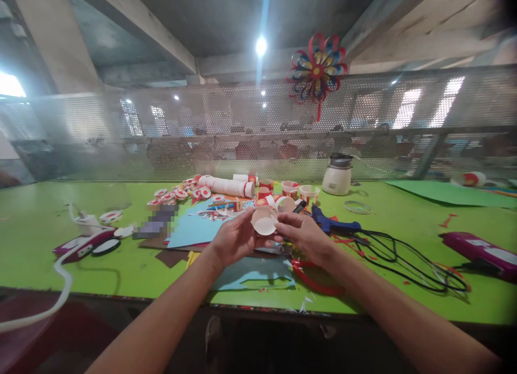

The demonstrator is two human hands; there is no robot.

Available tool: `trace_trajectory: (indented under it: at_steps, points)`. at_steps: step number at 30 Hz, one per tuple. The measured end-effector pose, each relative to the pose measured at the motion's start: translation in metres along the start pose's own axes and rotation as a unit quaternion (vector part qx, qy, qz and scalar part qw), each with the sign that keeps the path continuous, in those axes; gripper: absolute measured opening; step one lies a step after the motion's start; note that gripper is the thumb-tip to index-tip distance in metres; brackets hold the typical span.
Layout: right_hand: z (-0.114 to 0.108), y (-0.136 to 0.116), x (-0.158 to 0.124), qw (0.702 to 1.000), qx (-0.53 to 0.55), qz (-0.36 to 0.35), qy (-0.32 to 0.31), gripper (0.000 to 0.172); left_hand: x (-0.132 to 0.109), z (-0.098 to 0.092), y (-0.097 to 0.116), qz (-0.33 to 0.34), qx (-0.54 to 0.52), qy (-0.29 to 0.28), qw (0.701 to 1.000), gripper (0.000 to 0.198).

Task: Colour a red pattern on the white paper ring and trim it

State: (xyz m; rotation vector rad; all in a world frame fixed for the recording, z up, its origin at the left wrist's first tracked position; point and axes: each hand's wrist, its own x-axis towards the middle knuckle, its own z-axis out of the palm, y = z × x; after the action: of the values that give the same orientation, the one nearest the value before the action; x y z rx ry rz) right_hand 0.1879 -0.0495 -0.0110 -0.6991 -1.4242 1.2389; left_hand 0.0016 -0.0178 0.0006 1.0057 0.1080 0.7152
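A small paper cup (264, 223) is held between both hands, its pale open mouth turned toward me. My left hand (236, 237) is closed round its left side and underside. The fingertips of my right hand (305, 234) pinch the cup's right rim. Just behind them lie more red and white paper cups (290, 189) and a long stack of cups (226, 185). To the right of my right hand rests a blue hot glue gun (333, 220) with a black cord. Red-handled scissors (315, 277), as far as they show, lie under my right forearm.
Blue paper sheets (189, 228) with scraps cover the table's middle. Round red and white discs (177, 193) are piled at the back left. A white jar (337, 177) stands at the back right. Purple power strips (480, 253) lie at both sides. Behind rises a perforated metal screen (226, 110).
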Motion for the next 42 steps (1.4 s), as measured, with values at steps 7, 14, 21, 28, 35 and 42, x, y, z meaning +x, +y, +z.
trace_trajectory:
  at_steps: [7, 14, 21, 28, 35, 42]
  points:
    - [-0.004, -0.003, 0.0, 0.999, -0.013, 0.031, -0.014, 0.022, -0.003, -0.002, 0.001, -0.009, 0.047, -0.002, 0.999, 0.028]
    - [-0.008, -0.008, 0.002, 0.999, 0.018, 0.035, -0.023, 0.02, -0.004, 0.005, 0.004, 0.001, 0.05, -0.017, 0.999, 0.032]
    - [-0.008, -0.005, 0.004, 0.998, 0.044, 0.043, 0.019, 0.022, -0.005, 0.003, 0.003, 0.015, 0.053, -0.032, 0.998, 0.034]
    - [-0.004, -0.008, 0.002, 0.997, 0.065, 0.049, 0.006, 0.03, -0.006, 0.003, 0.004, 0.061, 0.027, 0.006, 0.998, 0.031]
    - [0.0, -0.012, -0.001, 0.997, -0.002, 0.074, 0.004, 0.036, -0.007, 0.003, 0.007, 0.077, 0.017, 0.029, 0.996, 0.028]
    - [0.002, -0.013, -0.002, 0.996, -0.032, 0.078, -0.022, 0.04, -0.006, 0.0, 0.008, 0.078, 0.025, 0.023, 0.996, 0.027]
